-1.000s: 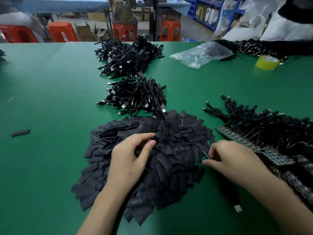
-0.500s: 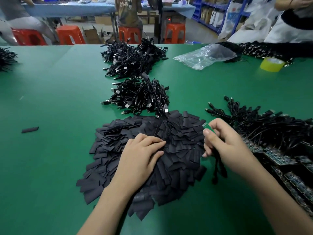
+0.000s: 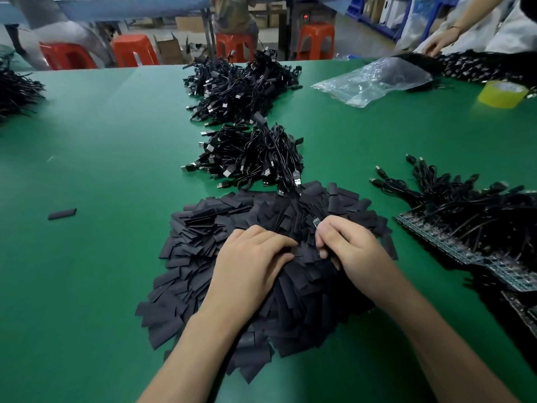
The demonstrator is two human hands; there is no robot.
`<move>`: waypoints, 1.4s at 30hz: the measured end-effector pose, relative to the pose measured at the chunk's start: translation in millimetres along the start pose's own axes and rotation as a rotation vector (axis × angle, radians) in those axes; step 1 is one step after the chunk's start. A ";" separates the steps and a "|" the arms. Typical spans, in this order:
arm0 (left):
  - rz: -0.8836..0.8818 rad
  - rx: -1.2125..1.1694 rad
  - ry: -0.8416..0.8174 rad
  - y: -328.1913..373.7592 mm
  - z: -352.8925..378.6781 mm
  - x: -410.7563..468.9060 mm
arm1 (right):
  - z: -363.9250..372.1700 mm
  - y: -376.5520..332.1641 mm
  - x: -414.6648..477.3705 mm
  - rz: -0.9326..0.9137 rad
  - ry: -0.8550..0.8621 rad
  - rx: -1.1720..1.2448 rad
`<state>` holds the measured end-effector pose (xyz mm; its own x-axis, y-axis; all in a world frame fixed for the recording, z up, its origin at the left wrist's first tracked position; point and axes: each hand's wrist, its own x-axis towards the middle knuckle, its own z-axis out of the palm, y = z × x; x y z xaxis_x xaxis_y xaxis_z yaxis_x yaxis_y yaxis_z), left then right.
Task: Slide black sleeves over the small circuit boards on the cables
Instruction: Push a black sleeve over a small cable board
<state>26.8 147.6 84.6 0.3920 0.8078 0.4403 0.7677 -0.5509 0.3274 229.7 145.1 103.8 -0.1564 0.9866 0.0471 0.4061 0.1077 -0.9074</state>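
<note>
Over sleeve pile (image 3: 197, 242) | right grip (image 3: 354, 251) is pinching circuit board (image 3: 316, 221) | left grip (image 3: 252, 263) is lying spread on pile (any pinch unclear) | advising opening one sleeve's mouth before sliding.

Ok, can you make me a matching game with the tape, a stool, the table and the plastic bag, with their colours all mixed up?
Things:
1. tape
2. stool
3. table
4. bag

Colours:
A. green
B. see-through
C. yellow
D. orange-red

Right pairs: 1-C, 2-D, 3-A, 4-B.
</note>
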 end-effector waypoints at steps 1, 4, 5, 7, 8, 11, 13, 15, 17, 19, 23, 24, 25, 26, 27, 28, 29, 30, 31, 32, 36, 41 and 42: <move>-0.001 0.004 0.013 -1.2 -0.1 -0.6 | 0.5 0.6 -2.1 -0.031 0.017 -0.002; -0.025 0.029 0.058 -9.2 -3.3 -3.8 | 2.1 -0.1 -6.7 -0.087 0.078 0.012; -0.039 0.035 0.077 -12.6 -4.9 -5.2 | 3.1 -0.5 -7.8 -0.096 0.094 0.023; -0.056 0.038 0.134 -18.0 -8.2 -7.8 | 5.5 0.0 -9.9 -0.093 0.117 0.015; -0.058 0.036 0.166 -19.6 -9.5 -8.5 | 6.7 0.7 -11.0 -0.080 0.122 -0.004; -0.052 -0.027 0.252 -19.6 -11.2 -7.9 | 9.8 2.5 -12.4 -0.026 0.138 -0.012; -0.022 -0.089 0.279 -17.7 -11.5 -7.2 | 11.2 2.1 -12.7 -0.019 0.147 -0.038; 0.025 -0.127 0.275 -15.7 -11.8 -6.4 | 12.9 1.5 -13.6 -0.029 0.143 -0.031; 0.076 -0.118 0.242 -13.8 -11.4 -6.2 | 14.7 0.9 -14.6 -0.028 0.137 0.004; 0.116 -0.093 0.202 -12.4 -10.9 -6.8 | 16.1 1.5 -14.8 -0.024 0.141 0.009; 0.122 -0.109 0.192 -11.6 -9.8 -7.6 | 17.1 4.1 -14.1 -0.009 0.145 -0.028; 0.117 -0.108 0.199 -11.0 -9.3 -7.5 | 16.8 4.7 -13.9 -0.005 0.140 -0.021; 0.109 -0.107 0.204 -10.2 -8.8 -7.6 | 16.9 4.9 -14.1 -0.007 0.134 -0.011; 0.101 -0.107 0.207 -9.2 -8.3 -7.8 | 16.9 4.4 -14.7 -0.016 0.130 -0.005; 0.094 -0.110 0.209 -8.1 -7.9 -7.8 | 17.2 3.3 -15.1 -0.031 0.125 -0.004; 0.087 -0.115 0.212 -7.2 -7.5 -8.1 | 17.3 2.0 -15.7 -0.044 0.116 -0.010; 0.077 -0.124 0.217 -6.8 -7.2 -8.3 | 17.5 0.9 -15.9 -0.052 0.106 -0.021; 0.060 -0.142 0.223 -6.9 -7.3 -8.2 | 17.1 0.2 -16.1 -0.054 0.094 -0.021; 0.033 -0.172 0.229 -7.7 -7.7 -8.2 | 16.7 -0.3 -15.4 -0.044 0.081 0.022; -0.006 -0.212 0.236 -8.6 -8.7 -8.0 | 15.5 -0.5 -14.8 -0.002 0.067 0.111; -0.150 -0.364 0.255 -10.1 -14.3 -7.5 | 8.8 -2.8 -11.8 0.111 0.000 0.340; -0.169 -0.412 0.236 -7.2 -17.3 -5.8 | 10.1 -2.6 -16.6 -0.007 -0.051 0.057; -0.169 -0.410 0.230 -6.9 -17.1 -5.8 | 9.8 -3.1 -17.1 -0.019 -0.045 0.050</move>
<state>10.5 143.1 94.1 0.1221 0.8511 0.5106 0.5302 -0.4908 0.6913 222.3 126.7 101.7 -0.2041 0.9778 0.0467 0.3578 0.1189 -0.9262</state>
